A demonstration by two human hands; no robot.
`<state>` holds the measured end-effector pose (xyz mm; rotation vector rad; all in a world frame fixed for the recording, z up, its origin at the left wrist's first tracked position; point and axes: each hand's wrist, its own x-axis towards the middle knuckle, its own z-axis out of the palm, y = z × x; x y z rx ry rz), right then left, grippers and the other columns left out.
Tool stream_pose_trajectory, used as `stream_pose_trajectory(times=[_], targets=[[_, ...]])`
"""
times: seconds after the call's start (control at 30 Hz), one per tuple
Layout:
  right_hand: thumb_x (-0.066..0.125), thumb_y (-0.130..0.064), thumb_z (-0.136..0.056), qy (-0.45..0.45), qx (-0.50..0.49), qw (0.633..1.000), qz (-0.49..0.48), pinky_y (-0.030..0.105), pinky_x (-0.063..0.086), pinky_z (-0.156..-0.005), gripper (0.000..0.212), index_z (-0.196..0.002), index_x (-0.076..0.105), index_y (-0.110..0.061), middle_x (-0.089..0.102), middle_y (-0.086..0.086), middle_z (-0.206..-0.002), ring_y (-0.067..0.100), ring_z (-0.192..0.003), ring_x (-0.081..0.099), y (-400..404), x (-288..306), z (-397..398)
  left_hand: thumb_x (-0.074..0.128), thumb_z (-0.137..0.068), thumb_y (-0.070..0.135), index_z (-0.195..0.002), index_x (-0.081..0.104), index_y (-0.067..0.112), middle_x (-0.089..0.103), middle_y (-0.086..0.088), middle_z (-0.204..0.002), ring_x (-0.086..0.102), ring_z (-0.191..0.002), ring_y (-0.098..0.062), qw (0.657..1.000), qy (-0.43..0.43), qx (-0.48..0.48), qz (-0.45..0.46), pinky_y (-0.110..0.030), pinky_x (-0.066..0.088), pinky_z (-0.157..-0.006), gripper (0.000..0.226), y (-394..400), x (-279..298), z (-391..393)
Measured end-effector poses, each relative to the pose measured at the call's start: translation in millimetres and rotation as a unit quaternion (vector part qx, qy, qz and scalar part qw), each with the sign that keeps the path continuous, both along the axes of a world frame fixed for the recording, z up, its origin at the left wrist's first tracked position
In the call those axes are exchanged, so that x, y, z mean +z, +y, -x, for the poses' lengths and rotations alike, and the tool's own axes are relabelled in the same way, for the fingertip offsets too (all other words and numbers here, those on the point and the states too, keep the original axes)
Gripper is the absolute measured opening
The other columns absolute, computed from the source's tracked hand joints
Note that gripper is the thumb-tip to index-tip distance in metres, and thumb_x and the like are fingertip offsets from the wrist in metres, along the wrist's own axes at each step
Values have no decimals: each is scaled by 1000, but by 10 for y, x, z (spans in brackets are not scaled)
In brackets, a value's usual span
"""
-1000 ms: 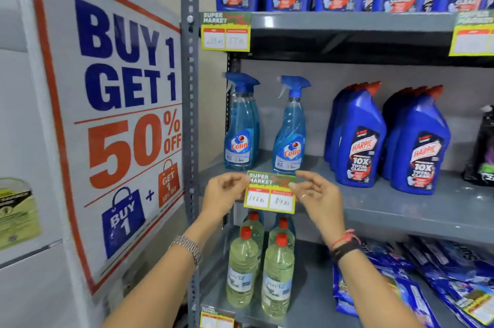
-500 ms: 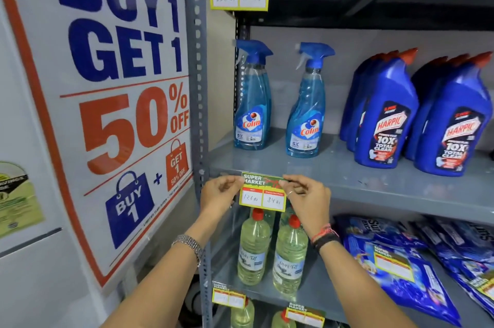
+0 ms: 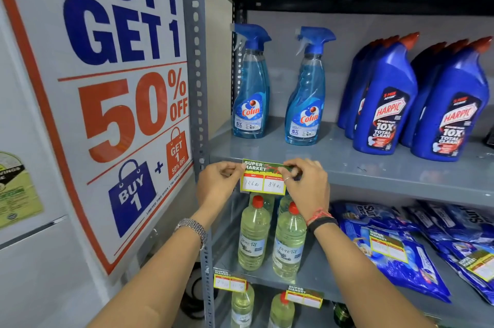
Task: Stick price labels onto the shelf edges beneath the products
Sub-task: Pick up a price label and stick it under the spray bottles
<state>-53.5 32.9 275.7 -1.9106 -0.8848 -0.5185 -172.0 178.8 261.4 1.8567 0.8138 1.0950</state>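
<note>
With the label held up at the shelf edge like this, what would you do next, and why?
Probably press the price label flat along its top. Both the left hand and the right hand pinch its upper corners against the shelf edge, below the Colin bottles.

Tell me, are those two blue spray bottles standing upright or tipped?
Upright. Both spray bottles stand on their bases on the shelf, triggers on top.

Both arms reach forward, left hand (image 3: pixel 217 180) and right hand (image 3: pixel 307 183) level, fingers (image 3: pixel 290 167) pinched shut
</note>
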Motion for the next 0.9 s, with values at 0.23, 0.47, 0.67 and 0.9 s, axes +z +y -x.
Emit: stream_pose_trajectory(times=[0.23,0.47,0.67,0.9], targets=[[59,-56,-80,-88,-5,987,137,40,39,-99,57,-119,62,-16,65,4,-121,24,-116,54,205,133,49,56,-87,46,-106,67,36,64,14,-113,53,-116,-9,958,1,-20,-286,-36,41,-99,24,-23,92,-91],[63,-53,-79,-26,3,982,186,41,47,-94,51,-118,65,-20,70,9,-117,28,-111,60,252,233,-51,60,-86,39,-106,71,30,69,10,-120,56,-122,-8,955,44,-98,-276,-41,36,-109,25,78,97,-245],[66,-32,-83,4,66,977,202,36,46,-98,38,-119,64,-20,65,0,-127,23,-118,58,198,328,-185,66,-83,33,-103,74,26,71,7,-116,60,-115,-5,965,7,-104,-239,-39,43,-103,22,120,82,-257],[59,-9,-87,4,119,962,245,33,41,-101,38,-124,61,-19,62,4,-131,25,-123,53,83,387,-283,63,-83,3,-113,69,20,70,1,-118,61,-109,-9,973,-10,-96,-208,-33,50,-98,35,83,72,-176]])
